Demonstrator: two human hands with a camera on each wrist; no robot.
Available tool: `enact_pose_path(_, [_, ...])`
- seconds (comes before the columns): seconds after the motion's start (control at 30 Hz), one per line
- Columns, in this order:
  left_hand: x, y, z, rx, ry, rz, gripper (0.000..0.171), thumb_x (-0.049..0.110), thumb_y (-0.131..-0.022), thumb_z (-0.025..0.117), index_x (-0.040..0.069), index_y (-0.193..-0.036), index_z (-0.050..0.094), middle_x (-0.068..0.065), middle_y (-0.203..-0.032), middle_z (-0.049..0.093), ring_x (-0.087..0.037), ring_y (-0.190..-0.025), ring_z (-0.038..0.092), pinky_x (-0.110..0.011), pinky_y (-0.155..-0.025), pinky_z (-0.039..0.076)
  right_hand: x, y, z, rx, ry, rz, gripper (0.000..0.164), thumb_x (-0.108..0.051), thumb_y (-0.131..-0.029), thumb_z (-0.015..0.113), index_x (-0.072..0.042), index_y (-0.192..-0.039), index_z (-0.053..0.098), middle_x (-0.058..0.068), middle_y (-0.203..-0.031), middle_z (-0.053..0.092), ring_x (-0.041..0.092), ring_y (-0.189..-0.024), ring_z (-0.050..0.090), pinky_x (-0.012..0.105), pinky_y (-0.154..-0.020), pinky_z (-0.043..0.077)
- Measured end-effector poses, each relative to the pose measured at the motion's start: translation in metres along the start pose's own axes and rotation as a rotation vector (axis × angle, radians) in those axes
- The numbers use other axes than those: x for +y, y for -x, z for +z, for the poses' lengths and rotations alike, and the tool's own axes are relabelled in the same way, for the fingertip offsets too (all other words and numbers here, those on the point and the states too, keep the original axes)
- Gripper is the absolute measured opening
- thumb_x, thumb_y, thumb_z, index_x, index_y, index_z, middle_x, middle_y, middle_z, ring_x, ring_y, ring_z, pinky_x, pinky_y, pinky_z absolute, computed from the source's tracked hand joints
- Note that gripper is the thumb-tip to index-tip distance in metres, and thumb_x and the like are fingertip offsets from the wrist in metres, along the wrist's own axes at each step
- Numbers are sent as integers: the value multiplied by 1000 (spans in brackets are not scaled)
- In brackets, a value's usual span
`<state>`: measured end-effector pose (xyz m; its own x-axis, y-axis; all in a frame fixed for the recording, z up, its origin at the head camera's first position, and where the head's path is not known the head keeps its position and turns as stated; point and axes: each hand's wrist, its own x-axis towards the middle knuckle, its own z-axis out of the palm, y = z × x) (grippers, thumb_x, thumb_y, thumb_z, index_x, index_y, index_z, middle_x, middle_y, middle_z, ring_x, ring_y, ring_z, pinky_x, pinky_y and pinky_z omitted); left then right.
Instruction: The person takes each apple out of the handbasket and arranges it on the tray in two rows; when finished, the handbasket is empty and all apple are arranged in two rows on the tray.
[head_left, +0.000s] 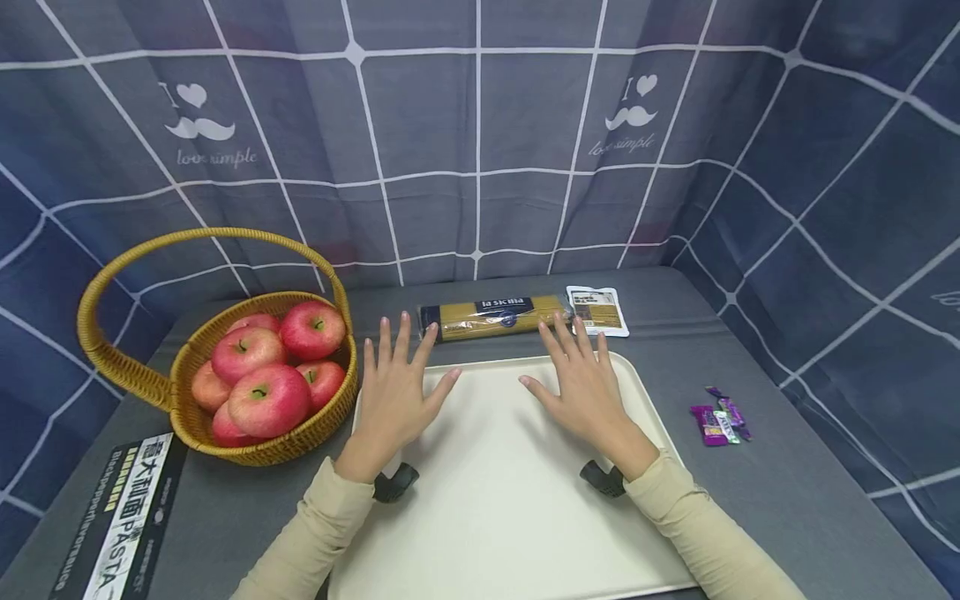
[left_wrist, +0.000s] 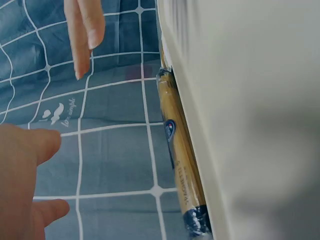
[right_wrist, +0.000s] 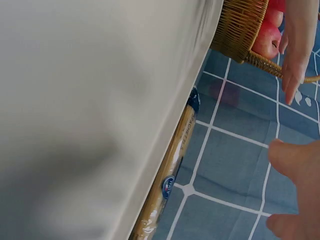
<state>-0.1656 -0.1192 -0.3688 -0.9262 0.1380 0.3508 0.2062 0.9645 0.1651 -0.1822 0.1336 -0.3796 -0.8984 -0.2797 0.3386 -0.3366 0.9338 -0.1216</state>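
Both hands hover palm down above a cream tray (head_left: 510,517), fingers spread and nothing held. My left hand (head_left: 395,400) is over the tray's left part, close to the apple basket. Over the right part is my right hand (head_left: 587,392), its fingertips overlapping the end of a spaghetti pack (head_left: 498,318) in the head view. That pack lies behind the tray's far edge; the left wrist view shows the spaghetti pack (left_wrist: 182,155) along the rim. A black strap piece (head_left: 396,482) shows at the left wrist, another black strap piece (head_left: 602,478) at the right.
A wicker basket (head_left: 277,450) with several red apples (head_left: 270,400) stands left of the tray. In front of it lies a black pasta box (head_left: 120,517). A white-edged packet (head_left: 597,312) lies at the back, purple-wrapped sweets (head_left: 708,425) on the right. Checked cloth (head_left: 427,108) hangs behind.
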Motion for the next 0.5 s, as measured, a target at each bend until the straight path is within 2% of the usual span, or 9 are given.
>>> enact_pose_path(0.3, [-2, 2, 3, 21, 9, 11, 68, 62, -84, 40, 28, -142, 30, -13, -151, 17, -39, -139, 8, -58, -108, 10, 2, 3, 1, -32, 3, 9, 80, -66, -81, 42, -20, -144, 25, 7, -152, 16, 31, -141, 7, 58, -109, 4])
enact_pose_path(0.4, [-3, 4, 1, 78, 37, 25, 66, 58, -84, 42, 29, -142, 29, -12, -150, 22, -39, -139, 12, -58, -108, 13, 1, 4, 0, -19, -5, 0, 80, -67, -81, 42, -20, -144, 25, 6, -152, 17, 32, -141, 9, 59, -108, 7])
enact_pose_path(0.5, [-5, 10, -5, 188, 111, 74, 62, 50, -86, 47, 26, -141, 33, -12, -147, 30, -36, -137, 20, -55, -108, 17, -3, 4, -1, 25, -44, -17, 76, -63, -83, 44, -19, -142, 29, 10, -150, 24, 35, -138, 19, 60, -106, 16])
